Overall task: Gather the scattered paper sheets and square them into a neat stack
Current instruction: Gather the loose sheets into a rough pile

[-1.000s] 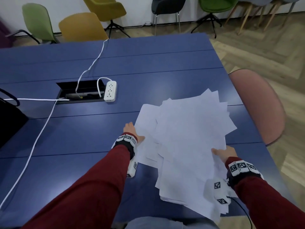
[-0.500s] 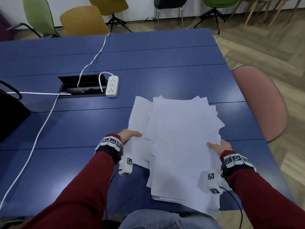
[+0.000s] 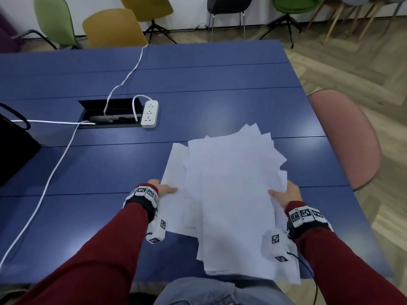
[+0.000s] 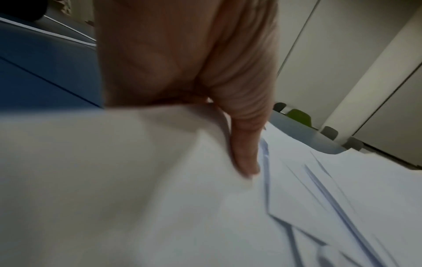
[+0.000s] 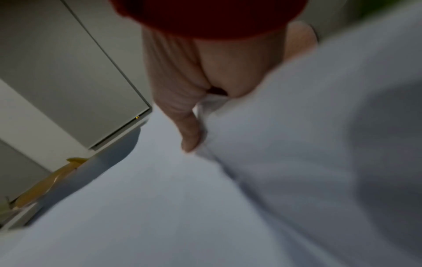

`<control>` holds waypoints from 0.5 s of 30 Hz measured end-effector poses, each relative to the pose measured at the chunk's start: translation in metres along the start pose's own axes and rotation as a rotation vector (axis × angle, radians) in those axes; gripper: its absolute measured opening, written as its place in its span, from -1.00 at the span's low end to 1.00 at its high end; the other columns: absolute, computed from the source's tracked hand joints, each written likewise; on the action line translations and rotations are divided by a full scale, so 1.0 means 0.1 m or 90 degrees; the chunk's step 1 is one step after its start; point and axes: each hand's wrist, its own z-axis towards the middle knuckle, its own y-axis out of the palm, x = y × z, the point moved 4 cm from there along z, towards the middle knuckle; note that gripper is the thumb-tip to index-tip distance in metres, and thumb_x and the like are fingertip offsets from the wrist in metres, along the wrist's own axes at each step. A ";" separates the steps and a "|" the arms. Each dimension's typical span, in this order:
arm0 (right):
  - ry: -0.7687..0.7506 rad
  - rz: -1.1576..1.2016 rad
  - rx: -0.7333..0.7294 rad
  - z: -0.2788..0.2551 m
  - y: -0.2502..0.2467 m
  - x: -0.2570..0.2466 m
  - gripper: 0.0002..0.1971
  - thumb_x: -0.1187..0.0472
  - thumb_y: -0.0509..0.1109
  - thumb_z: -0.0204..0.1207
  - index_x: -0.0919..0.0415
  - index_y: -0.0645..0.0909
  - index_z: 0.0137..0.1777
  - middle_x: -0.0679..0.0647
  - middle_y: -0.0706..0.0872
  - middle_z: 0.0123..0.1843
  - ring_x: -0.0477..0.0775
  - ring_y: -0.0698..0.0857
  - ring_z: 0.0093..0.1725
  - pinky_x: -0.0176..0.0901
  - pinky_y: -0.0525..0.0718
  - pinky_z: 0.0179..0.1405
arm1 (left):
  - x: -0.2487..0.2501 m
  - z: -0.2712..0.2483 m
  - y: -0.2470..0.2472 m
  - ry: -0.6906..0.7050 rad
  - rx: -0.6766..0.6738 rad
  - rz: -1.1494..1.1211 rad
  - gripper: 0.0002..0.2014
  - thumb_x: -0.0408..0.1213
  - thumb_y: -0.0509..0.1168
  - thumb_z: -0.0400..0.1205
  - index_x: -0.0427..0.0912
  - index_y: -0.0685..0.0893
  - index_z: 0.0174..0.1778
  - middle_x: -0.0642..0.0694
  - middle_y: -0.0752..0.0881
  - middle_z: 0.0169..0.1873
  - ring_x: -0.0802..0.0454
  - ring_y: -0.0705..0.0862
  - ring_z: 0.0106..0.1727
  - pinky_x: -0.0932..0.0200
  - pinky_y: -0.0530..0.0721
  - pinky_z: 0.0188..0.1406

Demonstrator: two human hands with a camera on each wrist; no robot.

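A loose pile of white paper sheets (image 3: 231, 194) lies fanned on the blue table (image 3: 198, 84), its near end hanging over the front edge. My left hand (image 3: 164, 189) pinches the pile's left edge, thumb (image 4: 245, 159) on top and fingers hidden beneath the sheets (image 4: 160, 198). My right hand (image 3: 284, 194) pinches the right edge the same way, its thumb (image 5: 189, 137) lying on the paper (image 5: 228, 207). The corners of the sheets point in different directions at the far end.
A white power strip (image 3: 150, 114) and its cables (image 3: 55, 170) lie to the left by an open cable hatch (image 3: 110, 113). A pink chair (image 3: 345, 139) stands at the table's right edge. A dark bag (image 3: 13, 148) sits far left.
Both hands have drawn the pile nearer to me and closer together. The sheets overlap more tightly and fan out less to the right.
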 end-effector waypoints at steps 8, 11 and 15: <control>0.060 0.181 0.069 0.16 -0.28 -0.05 -0.51 0.43 0.40 0.48 0.40 0.46 0.43 0.24 0.65 0.26 0.17 0.64 0.14 -0.06 0.55 0.16 | 0.08 -0.14 0.07 0.031 -0.018 0.023 -0.41 -0.12 0.35 0.60 -0.45 0.46 0.43 -0.30 0.52 0.43 -0.19 0.53 0.41 0.13 0.46 0.39; 0.091 0.117 0.040 0.18 -0.16 0.11 -0.34 0.39 0.44 0.45 0.38 0.31 0.54 0.25 0.51 0.48 0.27 0.54 0.42 0.10 0.45 0.47 | 0.27 -0.34 0.23 0.059 -0.139 0.051 -0.56 0.03 0.33 0.50 -0.32 0.70 0.04 -0.22 0.73 -0.12 -0.09 0.71 -0.08 0.18 0.59 -0.12; 0.098 0.004 -0.002 0.11 -0.01 0.11 -0.42 0.43 0.40 0.45 0.45 0.39 0.49 0.31 0.53 0.46 0.29 0.53 0.43 0.02 0.46 0.45 | 0.39 -0.38 0.40 0.051 -0.274 -0.229 -0.60 -0.43 0.00 0.49 -0.36 0.58 -0.62 -0.15 0.59 -0.73 -0.05 0.54 -0.78 0.43 0.49 -0.68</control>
